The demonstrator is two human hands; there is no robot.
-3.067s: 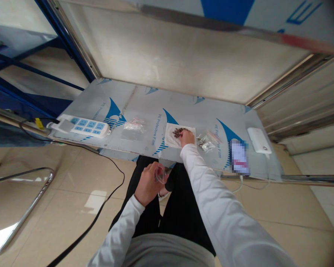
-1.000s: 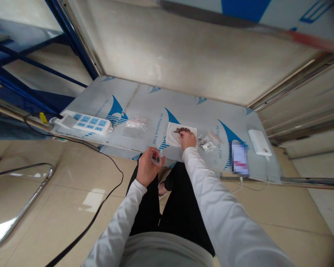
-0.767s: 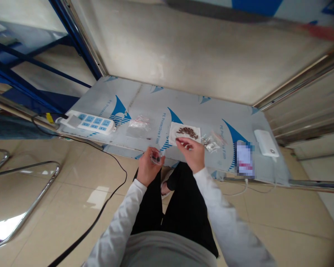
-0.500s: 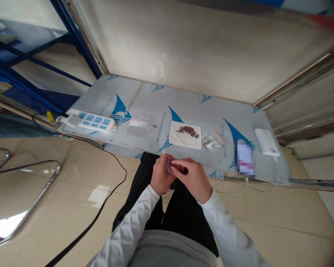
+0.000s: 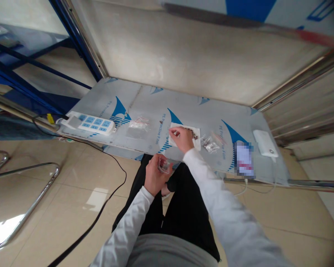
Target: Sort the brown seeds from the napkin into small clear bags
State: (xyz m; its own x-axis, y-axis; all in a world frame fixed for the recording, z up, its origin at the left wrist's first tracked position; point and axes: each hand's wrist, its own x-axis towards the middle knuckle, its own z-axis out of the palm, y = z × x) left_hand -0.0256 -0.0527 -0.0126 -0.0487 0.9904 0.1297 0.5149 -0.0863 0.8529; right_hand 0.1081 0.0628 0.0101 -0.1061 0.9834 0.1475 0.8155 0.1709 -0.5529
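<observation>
My left hand (image 5: 155, 175) is curled round a small clear plastic bag (image 5: 164, 166), just in front of the table edge and above my lap. Part of the bag shows between thumb and fingers. Over a white paper sheet (image 5: 172, 141) on the table, my right hand (image 5: 182, 138) has thumb and fingertips pinched together; what they hold, if anything, is too small to make out. Small brown pieces (image 5: 195, 134) lie on the sheet, partly hidden behind this hand. Right of the sheet are small clear bags with contents (image 5: 210, 143).
Flat clear bags (image 5: 139, 126) lie left of the sheet, and a power strip (image 5: 93, 123) farther left. A phone (image 5: 244, 159) and a white box (image 5: 265, 143) with cables are at the right. A black cable (image 5: 111, 194) hangs past the front edge.
My right hand has left the bag and moved forward over the paper sheet. My left hand keeps the bag and has shifted slightly left.
</observation>
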